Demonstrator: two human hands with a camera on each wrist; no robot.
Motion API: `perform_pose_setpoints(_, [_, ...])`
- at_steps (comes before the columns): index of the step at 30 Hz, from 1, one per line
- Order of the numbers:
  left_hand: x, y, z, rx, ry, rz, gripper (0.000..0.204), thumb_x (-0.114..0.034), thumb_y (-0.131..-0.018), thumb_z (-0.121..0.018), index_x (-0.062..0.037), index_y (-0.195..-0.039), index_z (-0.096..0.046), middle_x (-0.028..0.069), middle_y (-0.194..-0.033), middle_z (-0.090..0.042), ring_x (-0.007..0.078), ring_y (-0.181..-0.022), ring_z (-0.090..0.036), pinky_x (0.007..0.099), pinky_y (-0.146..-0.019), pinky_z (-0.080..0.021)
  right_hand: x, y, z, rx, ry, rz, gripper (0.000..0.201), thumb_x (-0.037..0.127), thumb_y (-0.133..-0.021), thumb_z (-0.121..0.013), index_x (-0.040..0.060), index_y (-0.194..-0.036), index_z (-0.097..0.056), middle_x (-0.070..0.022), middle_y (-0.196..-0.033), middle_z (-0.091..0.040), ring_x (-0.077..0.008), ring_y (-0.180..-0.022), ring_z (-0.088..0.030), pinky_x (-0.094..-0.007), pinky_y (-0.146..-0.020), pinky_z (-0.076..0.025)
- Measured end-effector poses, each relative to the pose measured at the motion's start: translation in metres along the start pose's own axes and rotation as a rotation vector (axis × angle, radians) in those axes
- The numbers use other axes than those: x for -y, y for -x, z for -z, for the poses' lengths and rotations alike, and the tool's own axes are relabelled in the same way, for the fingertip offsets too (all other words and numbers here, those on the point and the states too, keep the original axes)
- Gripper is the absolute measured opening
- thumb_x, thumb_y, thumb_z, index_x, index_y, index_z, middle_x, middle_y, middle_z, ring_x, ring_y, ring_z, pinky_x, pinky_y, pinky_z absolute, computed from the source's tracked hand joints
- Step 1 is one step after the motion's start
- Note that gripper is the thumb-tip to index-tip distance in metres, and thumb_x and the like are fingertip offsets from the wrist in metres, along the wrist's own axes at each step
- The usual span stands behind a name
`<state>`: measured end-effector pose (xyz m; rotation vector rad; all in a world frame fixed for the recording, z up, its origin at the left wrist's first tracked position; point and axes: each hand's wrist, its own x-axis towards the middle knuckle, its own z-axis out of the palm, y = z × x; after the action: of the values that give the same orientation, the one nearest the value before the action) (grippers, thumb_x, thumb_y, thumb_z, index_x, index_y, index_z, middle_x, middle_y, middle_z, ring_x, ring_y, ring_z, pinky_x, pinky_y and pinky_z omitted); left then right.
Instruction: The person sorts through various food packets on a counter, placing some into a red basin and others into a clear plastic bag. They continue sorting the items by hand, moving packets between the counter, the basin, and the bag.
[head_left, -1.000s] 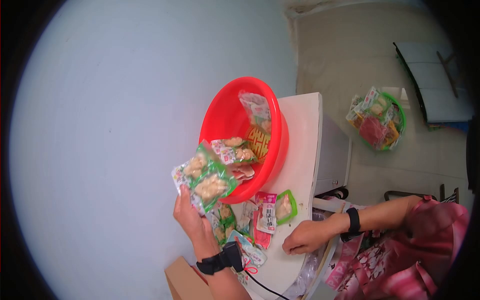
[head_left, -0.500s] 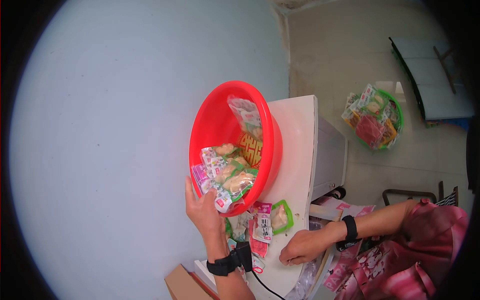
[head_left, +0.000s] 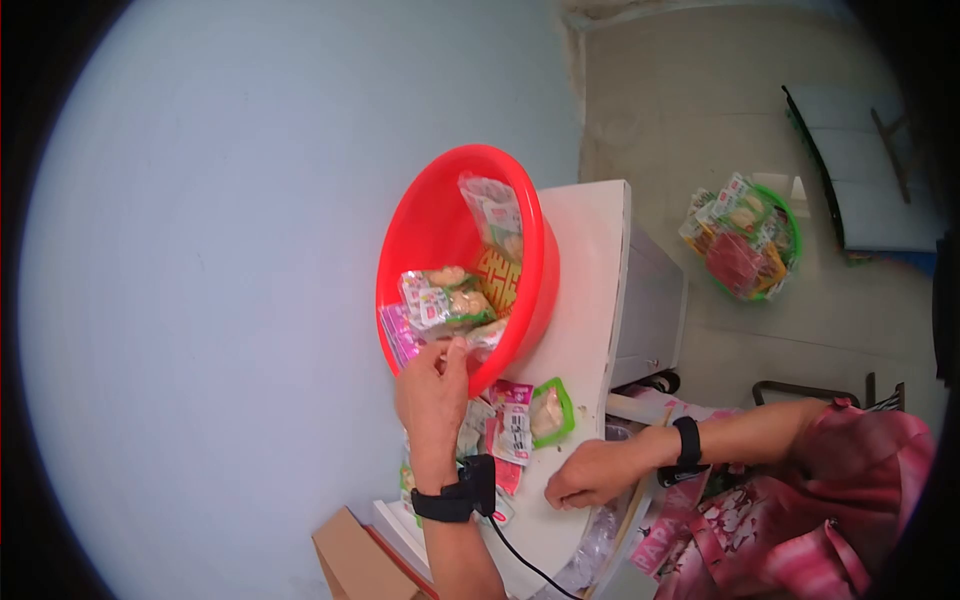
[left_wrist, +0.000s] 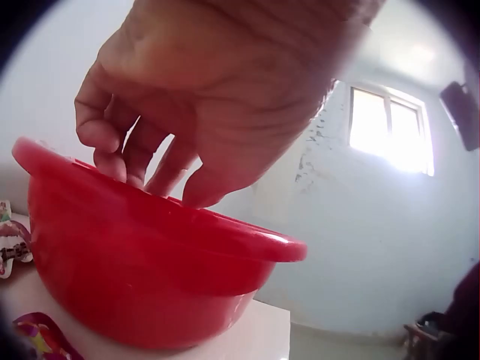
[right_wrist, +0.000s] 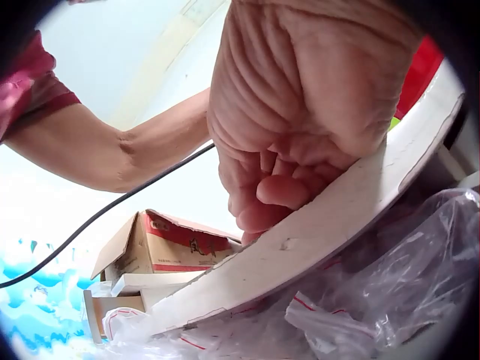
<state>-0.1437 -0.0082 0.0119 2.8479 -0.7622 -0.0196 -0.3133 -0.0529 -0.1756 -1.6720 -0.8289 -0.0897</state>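
Note:
My left hand [head_left: 432, 395] reaches over the near rim of a red plastic basin [head_left: 545, 290], fingers bent down inside. Its thumb and fingers meet close beside a clear food packet [head_left: 487, 336]; whether they pinch it I cannot tell. In the left wrist view the rim hides the fingertips of the left hand [left_wrist: 202, 105]. Packets with pale, lumpy contents [head_left: 455, 300] lie in the basin, and another packet [head_left: 495, 215] leans on its far side. On the white table's edge rests my right hand [head_left: 597, 473], fingers loosely curled, holding nothing.
Beside the basin lie a purple-and-white packet [head_left: 513, 420] and a green-edged pack [head_left: 551, 412]. A green basket [head_left: 797, 235] heaped with packets stands on the floor. A cardboard box [head_left: 350, 560] is at lower left. Clear plastic bags [right_wrist: 375, 285] hang below the table edge.
My left hand has carried a packet with pale contents into the basin and laid it on the others. Its fingers now bend over the rim. The right hand stays on the table edge.

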Motion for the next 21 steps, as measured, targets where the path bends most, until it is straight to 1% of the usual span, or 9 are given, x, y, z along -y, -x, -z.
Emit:
perform_pose_setpoints(1, [-0.007, 0.008, 0.000, -0.053, -0.107, -0.020, 0.035, -0.035, -0.100, -0.068, -0.0020, -0.109, -0.077, 0.0092, -0.083, -0.074, 0.0165, -0.078, -0.074, 0.0318, -0.069, -0.053, -0.001, 0.000, -0.001, 0.000, 0.008, 0.002, 0.010, 0.017, -0.091, -0.062, 0.0098, -0.097, -0.064, -0.0110, -0.090, -0.069, -0.0335, -0.088, -0.068, -0.0460, -0.073, -0.052])
perform_pose_setpoints(2, [-0.004, 0.013, -0.002, -0.130, -0.040, -0.042, 0.037, -0.032, -0.100, -0.068, -0.0003, -0.119, -0.074, 0.0088, -0.085, -0.072, 0.0167, -0.083, -0.071, 0.0312, -0.072, -0.052, -0.003, 0.000, -0.003, -0.027, 0.001, 0.018, 0.010, 0.018, -0.091, -0.062, 0.0108, -0.097, -0.065, -0.0105, -0.090, -0.069, -0.0337, -0.088, -0.068, -0.0461, -0.073, -0.052])
perform_pose_setpoints(5, [0.006, 0.034, 0.007, -0.273, 0.282, -0.049, 0.039, -0.023, -0.102, -0.067, 0.0018, -0.132, -0.067, 0.0072, -0.090, -0.071, 0.0134, -0.080, -0.067, 0.0289, -0.071, -0.052, -0.002, -0.001, -0.003, -0.032, 0.022, -0.005, 0.011, 0.020, -0.091, -0.063, 0.0102, -0.096, -0.064, -0.0112, -0.091, -0.069, -0.0350, -0.088, -0.068, -0.0469, -0.073, -0.052])
perform_pose_setpoints(8, [0.016, 0.086, 0.016, -0.303, 0.626, -0.026, 0.041, -0.017, -0.105, -0.061, 0.0045, -0.140, -0.060, 0.0069, -0.095, -0.071, 0.0114, -0.078, -0.064, 0.0263, -0.071, -0.051, -0.004, -0.001, -0.005, -0.057, 0.043, -0.012, 0.012, 0.020, -0.092, -0.064, 0.0100, -0.098, -0.066, -0.0122, -0.093, -0.070, -0.0355, -0.089, -0.068, -0.0468, -0.075, -0.053])
perform_pose_setpoints(11, [0.024, 0.151, 0.012, -0.383, 0.649, 0.036, 0.040, -0.013, -0.106, -0.058, 0.0055, -0.141, -0.058, 0.0092, -0.096, -0.070, 0.0105, -0.078, -0.064, 0.0252, -0.069, -0.050, -0.005, -0.001, -0.006, -0.043, 0.054, -0.016, 0.013, 0.021, -0.092, -0.065, 0.0097, -0.100, -0.067, -0.0112, -0.094, -0.070, -0.0351, -0.090, -0.069, -0.0458, -0.076, -0.053])
perform_pose_setpoints(12, [0.033, 0.176, 0.007, -0.421, 0.650, 0.043, 0.037, -0.012, -0.106, -0.057, 0.0060, -0.138, -0.060, 0.0110, -0.095, -0.070, 0.0110, -0.076, -0.064, 0.0254, -0.069, -0.050, -0.003, -0.001, -0.004, -0.041, 0.054, -0.027, 0.013, 0.020, -0.092, -0.065, 0.0097, -0.100, -0.067, -0.0111, -0.095, -0.070, -0.0348, -0.090, -0.069, -0.0456, -0.077, -0.053])
perform_pose_setpoints(15, [0.057, 0.243, -0.007, -0.477, 0.747, 0.200, 0.036, -0.005, -0.103, -0.060, 0.0065, -0.137, -0.059, 0.0110, -0.096, -0.070, 0.0118, -0.077, -0.064, 0.0244, -0.069, -0.050, 0.004, -0.002, 0.000, -0.037, 0.057, -0.056, 0.013, 0.019, -0.093, -0.064, 0.0091, -0.101, -0.067, -0.0108, -0.094, -0.070, -0.0336, -0.090, -0.069, -0.0445, -0.077, -0.053])
perform_pose_setpoints(18, [0.083, 0.304, -0.027, -0.605, 0.816, 0.340, 0.030, -0.005, -0.102, -0.061, 0.0067, -0.129, -0.065, 0.0108, -0.094, -0.070, 0.0132, -0.074, -0.065, 0.0252, -0.069, -0.051, 0.003, -0.003, -0.004, -0.035, 0.092, -0.073, 0.012, 0.018, -0.094, -0.064, 0.0083, -0.101, -0.067, -0.0113, -0.092, -0.070, -0.0328, -0.088, -0.068, -0.0439, -0.076, -0.052])
perform_pose_setpoints(21, [0.089, 0.361, -0.052, -0.610, 0.644, 0.554, 0.024, -0.003, -0.095, -0.068, 0.0037, -0.118, -0.071, 0.0108, -0.097, -0.069, 0.0160, -0.078, -0.064, 0.0273, -0.068, -0.052, 0.012, -0.006, -0.002, -0.046, 0.104, -0.134, 0.012, 0.018, -0.094, -0.066, 0.0082, -0.101, -0.067, -0.0118, -0.092, -0.070, -0.0322, -0.087, -0.069, -0.0431, -0.076, -0.052])
